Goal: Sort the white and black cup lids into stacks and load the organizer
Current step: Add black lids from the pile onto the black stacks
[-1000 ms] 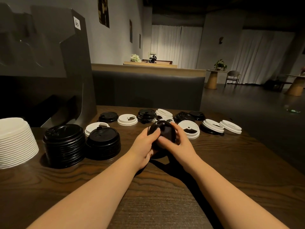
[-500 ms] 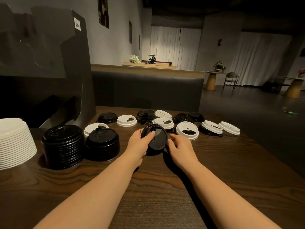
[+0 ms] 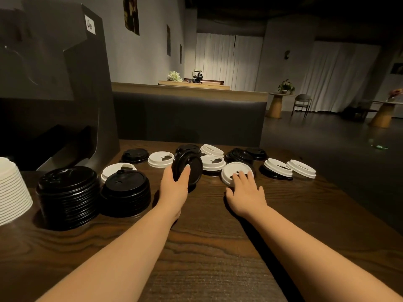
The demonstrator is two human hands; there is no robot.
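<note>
- I see a dark brown table [image 3: 207, 247] with strong wavy wood grain.
- My left hand [image 3: 174, 188] holds a glossy black lid [image 3: 189, 168].
- My right hand [image 3: 246, 192] touches a white lid [image 3: 234, 170] with a dark sip opening.
- The tall stack [image 3: 66, 196] and the short stack [image 3: 125, 192] beside it are black.
- The stack at the left edge [image 3: 12, 190] is white, ribbed with thin grey lines.
- The loose lids at the far side are mixed black and white.
- The organizer [image 3: 54, 83] is dark grey, with a small white label [image 3: 89, 25] marked in black.
- The bench back [image 3: 187, 120] is dark grey with a tan wooden top.
- The curtains [image 3: 218, 59] are white.
</note>
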